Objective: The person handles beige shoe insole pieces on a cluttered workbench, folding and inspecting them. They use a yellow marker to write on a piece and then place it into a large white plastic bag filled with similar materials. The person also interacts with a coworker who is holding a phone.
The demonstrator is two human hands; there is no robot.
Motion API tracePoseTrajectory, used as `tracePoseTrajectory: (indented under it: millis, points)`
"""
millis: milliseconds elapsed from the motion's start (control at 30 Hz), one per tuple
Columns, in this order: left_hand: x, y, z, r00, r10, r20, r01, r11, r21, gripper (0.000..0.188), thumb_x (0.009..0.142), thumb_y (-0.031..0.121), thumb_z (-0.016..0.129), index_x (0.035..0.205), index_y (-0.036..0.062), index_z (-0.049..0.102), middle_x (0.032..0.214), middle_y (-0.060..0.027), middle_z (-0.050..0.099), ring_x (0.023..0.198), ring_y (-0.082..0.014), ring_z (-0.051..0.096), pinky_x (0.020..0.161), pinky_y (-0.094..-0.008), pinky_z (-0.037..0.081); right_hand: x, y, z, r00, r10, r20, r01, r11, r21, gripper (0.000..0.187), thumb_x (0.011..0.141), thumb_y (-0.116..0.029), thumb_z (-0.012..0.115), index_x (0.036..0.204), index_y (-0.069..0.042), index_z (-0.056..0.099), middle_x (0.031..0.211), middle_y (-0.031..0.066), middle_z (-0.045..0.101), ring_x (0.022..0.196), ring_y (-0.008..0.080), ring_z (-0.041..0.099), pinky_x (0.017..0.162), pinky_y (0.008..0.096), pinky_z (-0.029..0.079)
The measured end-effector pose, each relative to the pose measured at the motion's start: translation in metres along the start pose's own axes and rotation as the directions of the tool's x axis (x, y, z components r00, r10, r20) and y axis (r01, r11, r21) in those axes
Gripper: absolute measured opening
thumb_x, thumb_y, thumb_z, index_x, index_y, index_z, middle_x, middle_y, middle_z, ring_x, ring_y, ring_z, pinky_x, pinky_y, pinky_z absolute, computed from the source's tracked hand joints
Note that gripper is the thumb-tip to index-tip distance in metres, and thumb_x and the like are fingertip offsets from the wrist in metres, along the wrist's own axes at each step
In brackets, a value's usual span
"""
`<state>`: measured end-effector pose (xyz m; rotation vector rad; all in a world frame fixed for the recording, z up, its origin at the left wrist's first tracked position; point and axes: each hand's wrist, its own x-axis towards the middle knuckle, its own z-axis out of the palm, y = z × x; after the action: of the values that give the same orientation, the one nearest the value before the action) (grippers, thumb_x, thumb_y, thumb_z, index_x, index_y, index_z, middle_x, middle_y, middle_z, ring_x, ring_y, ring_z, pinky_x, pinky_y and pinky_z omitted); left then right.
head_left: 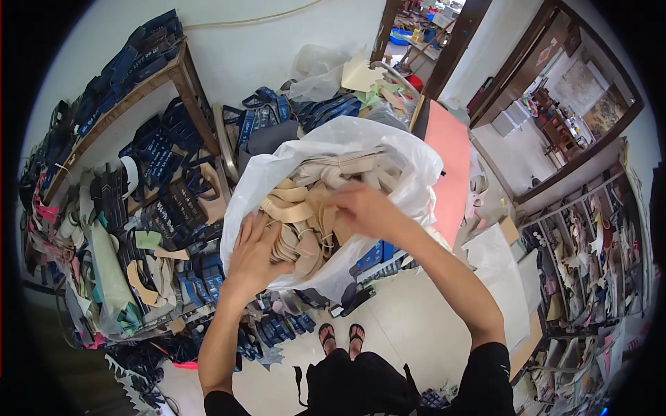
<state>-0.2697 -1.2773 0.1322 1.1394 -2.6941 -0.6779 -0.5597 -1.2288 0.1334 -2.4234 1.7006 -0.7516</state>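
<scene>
Beige pieces (305,243) lie between left and right fingers (261,227).

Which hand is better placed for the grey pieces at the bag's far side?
Probably your right hand: it's nearer the grey pieces, while your left hand sits by the stacked beige pieces.

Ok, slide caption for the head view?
Left hand and right hand at beige pieces in an open white bag.

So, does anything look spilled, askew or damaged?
No clear spill or damage at the bag, though the pale pieces inside lie jumbled. The scraps at far right jut out at uneven angles, so they look untidy.
</scene>
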Motion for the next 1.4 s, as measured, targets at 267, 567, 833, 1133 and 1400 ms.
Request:
tracePoseTrajectory:
  millis: [267, 567, 833, 1133, 1400]
  points:
    - [-0.012, -0.03, -0.005, 0.988, -0.129, 0.087, 0.127, 0.992, 0.024, 0.096, 0.064, 0.013, 0.087, 0.149, 0.0063, 0.042, 0.156, -0.0224, 0.037, 0.144, -0.0378, 0.036, 0.118, -0.0401, 0.034, 0.008, -0.079, 0.046, 0.924, 0.193, 0.329, -0.239, 0.965, 0.105, 0.065, 0.074, -0.032, 0.08, 0.13, -0.006, 0.058, 0.112, 0.0184, 0.065, 0.106, 0.0342, 0.064, 0.101, 0.0526, 0.045]
    - [-0.015, -0.03, 0.002, 0.994, -0.105, -0.009, 0.105, 0.994, -0.017, 0.08, 0.069, 0.014, 0.085, 0.142, 0.0087, 0.052, 0.152, -0.0222, 0.042, 0.133, -0.0389, 0.05, 0.107, -0.0431, 0.045, 0.013, -0.078, 0.038, 0.903, 0.278, 0.327, -0.283, 0.958, -0.032, 0.06, 0.078, -0.019, 0.076, 0.134, -0.006, 0.056, 0.109, 0.0127, 0.071, 0.103, 0.0289, 0.068, 0.104, 0.0511, 0.042]
    - [-0.023, -0.009, -0.022, 0.979, 0.008, -0.205, -0.065, 0.96, -0.272, 0.073, 0.075, 0.011, 0.079, 0.142, -0.0006, 0.05, 0.151, -0.0227, 0.045, 0.136, -0.0373, 0.047, 0.112, -0.0409, 0.039, 0.04, -0.023, -0.088, 0.901, 0.426, 0.085, -0.37, 0.649, 0.665, 0.039, 0.084, -0.008, 0.068, 0.121, 0.002, 0.061, 0.106, 0.008, 0.073, 0.097, 0.0162, 0.066, 0.084, 0.0314, 0.051]
    - [0.001, 0.095, -0.016, 0.739, 0.268, -0.618, -0.465, 0.867, -0.18, 0.067, 0.089, 0.016, 0.07, 0.147, -0.001, 0.041, 0.129, -0.0212, 0.06, 0.122, -0.0365, 0.057, 0.106, -0.044, 0.044, 0.039, -0.083, -0.115, 0.894, 0.392, 0.215, -0.365, 0.364, 0.857, 0.054, 0.097, -0.028, 0.065, 0.14, -0.001, 0.046, 0.119, 0.0158, 0.068, 0.105, 0.0203, 0.068, 0.072, 0.0325, 0.06]
    - [-0.028, 0.065, -0.018, 0.925, -0.226, -0.305, -0.368, -0.339, -0.866, 0.041, 0.108, 0.025, 0.037, 0.146, 0.0087, 0.039, 0.119, -0.0119, 0.062, 0.107, -0.0245, 0.064, 0.094, -0.044, 0.055, -0.005, -0.12, -0.113, 0.94, 0.341, 0.018, -0.222, 0.569, 0.792, 0.05, 0.099, -0.024, 0.063, 0.14, 0.002, 0.052, 0.136, 0.0191, 0.059, 0.119, 0.0251, 0.062, 0.099, 0.0369, 0.052]
